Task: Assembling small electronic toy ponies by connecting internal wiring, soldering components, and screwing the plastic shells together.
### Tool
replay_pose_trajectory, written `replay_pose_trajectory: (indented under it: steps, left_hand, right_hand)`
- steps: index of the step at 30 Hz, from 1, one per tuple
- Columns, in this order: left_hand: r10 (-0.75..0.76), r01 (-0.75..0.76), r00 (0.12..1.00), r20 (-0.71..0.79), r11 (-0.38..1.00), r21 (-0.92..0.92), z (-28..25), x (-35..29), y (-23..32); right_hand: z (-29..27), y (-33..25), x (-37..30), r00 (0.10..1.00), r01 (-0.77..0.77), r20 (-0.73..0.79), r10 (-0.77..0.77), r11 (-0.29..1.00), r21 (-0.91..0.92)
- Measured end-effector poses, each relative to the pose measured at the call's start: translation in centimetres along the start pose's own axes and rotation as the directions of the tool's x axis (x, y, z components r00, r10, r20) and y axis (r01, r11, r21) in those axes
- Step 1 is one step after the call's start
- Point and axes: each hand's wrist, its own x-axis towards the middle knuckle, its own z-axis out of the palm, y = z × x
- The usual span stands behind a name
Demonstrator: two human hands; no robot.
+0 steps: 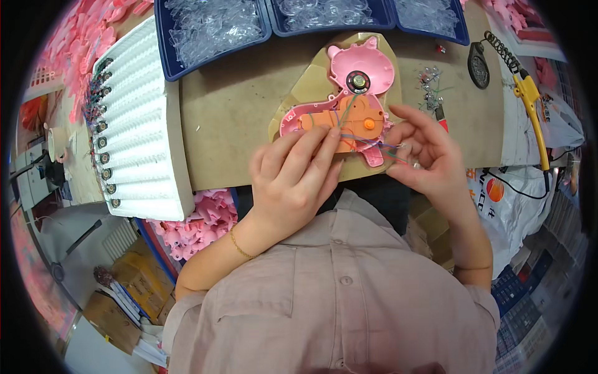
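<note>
A pink plastic toy shell half (358, 64) lies open side up on a tan holder, with a round black speaker (358, 81) set in it. An orange gearbox housing (363, 110) with a round orange knob sits in the lower part of the shell. My left hand (296, 165) grips the near left side of this housing, fingertips pressed together on it where thin coloured wires cross. To its right, my right hand (430, 149) pinches the ends of several thin wires (383, 144). A small part may be between those fingertips; I cannot make it out.
Blue bins (265, 28) of clear plastic parts line the back. A white foam rack (143, 124) with several wired speakers stands left. Loose small wired parts (430, 84) lie right, near a yellow tool (528, 93) on a coiled cord. Pink pieces (199, 224) fill a container below left.
</note>
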Motion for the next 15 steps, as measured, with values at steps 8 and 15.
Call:
replay_pose_trajectory:
  steps: [8,15]
  left_hand:
    - [0.024,-0.03,0.998,-0.054,0.994,-0.109,0.6,2.7,0.9]
    - [0.038,-0.052,0.994,-0.101,0.989,-0.137,1.6,3.2,1.5]
  right_hand:
    - [-0.3,-2.0,-0.4,0.958,0.26,0.194,-0.212,0.926,-0.272]
    - [0.1,-0.7,1.9,0.984,-0.159,-0.041,0.172,0.961,0.224]
